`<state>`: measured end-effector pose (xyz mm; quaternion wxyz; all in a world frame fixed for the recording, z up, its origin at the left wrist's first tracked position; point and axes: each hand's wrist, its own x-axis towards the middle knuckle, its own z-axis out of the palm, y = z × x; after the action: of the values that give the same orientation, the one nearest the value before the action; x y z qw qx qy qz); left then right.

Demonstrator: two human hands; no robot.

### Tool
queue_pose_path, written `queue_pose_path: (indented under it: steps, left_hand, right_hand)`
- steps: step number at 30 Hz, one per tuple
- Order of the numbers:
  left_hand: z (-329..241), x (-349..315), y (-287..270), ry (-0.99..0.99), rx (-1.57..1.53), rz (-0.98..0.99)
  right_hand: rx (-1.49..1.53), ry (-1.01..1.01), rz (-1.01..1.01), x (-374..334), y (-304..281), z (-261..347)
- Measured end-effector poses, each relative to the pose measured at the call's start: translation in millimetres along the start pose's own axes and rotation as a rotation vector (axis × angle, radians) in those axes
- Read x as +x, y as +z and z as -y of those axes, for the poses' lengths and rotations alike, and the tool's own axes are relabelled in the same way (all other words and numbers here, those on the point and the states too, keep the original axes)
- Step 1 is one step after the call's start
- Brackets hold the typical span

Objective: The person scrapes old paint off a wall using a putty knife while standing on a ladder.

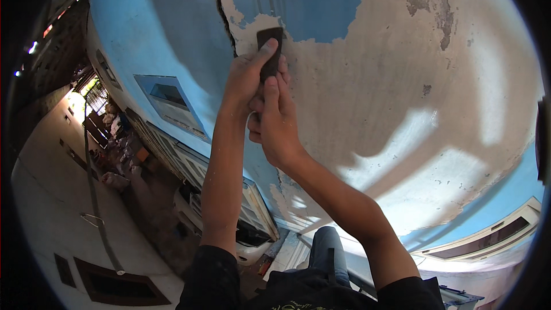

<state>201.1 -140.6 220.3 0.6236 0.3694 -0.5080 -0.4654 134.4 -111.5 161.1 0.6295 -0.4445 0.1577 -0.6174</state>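
While both arms reach up from the lower edge of the head view, the two hands meet on one dark flat tool (271, 62) held before a wall (367, 97). The left hand (244, 80) is closed about the tool from the left, its thumb laid along the dark face. Just below, the right hand (278, 123) grips the lower part, thumb in front and fingers curled. The tool's broad end points upward, near the upper left corner of the wall's bare plaster area and by the lower edge of a blue paint patch (321, 6); whether that end touches the wall cannot be told for sure. A dark crack (221, 11) runs down the wall just left of the tool.

Toward the wall's left edge, a small blue-framed window (169, 103) sits in blue paint. Grey-brown scars mark the upper right part of the plaster, and bright sunlit patches lie across its lower right. Near the wall's lower right edge is a pale-framed window (499, 235). Below the arms show a dark shirt (304, 290) and a blue trouser leg (325, 247). At far left, an opposite wall (46, 195) borders a cluttered passage.
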Motion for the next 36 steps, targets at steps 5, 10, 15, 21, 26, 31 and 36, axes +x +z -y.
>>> queue_pose_path:
  steps: [5, 10, 15, 21, 26, 31, 36]
  left_hand:
    - [-12, 0, 0, 0.016, -0.01, -0.009]
    - [-12, 8, 1, 0.037, 0.008, -0.061]
    - [-12, 11, 4, 0.048, -0.066, -0.099]
    - [-13, 18, -4, 0.099, -0.065, -0.026]
    - [-8, 10, 5, -0.005, -0.008, -0.074]
    - [-21, 20, -4, 0.069, -0.065, -0.03]
    - [-4, 11, 8, 0.052, -0.02, -0.082]
  right_hand:
    - [0.01, 0.041, 0.081, -2, 7, 12]
    - [0.008, 0.03, 0.106, 2, 8, 18]
    - [-0.063, -0.054, 0.061, 4, 5, 14]
    - [-0.062, 0.023, 0.093, 9, 15, 28]
    - [-0.013, 0.015, 0.107, 6, 8, 18]
    - [-0.185, -0.111, 0.062, 20, 21, 26]
    - [-0.242, -0.133, 0.049, 10, -7, 11]
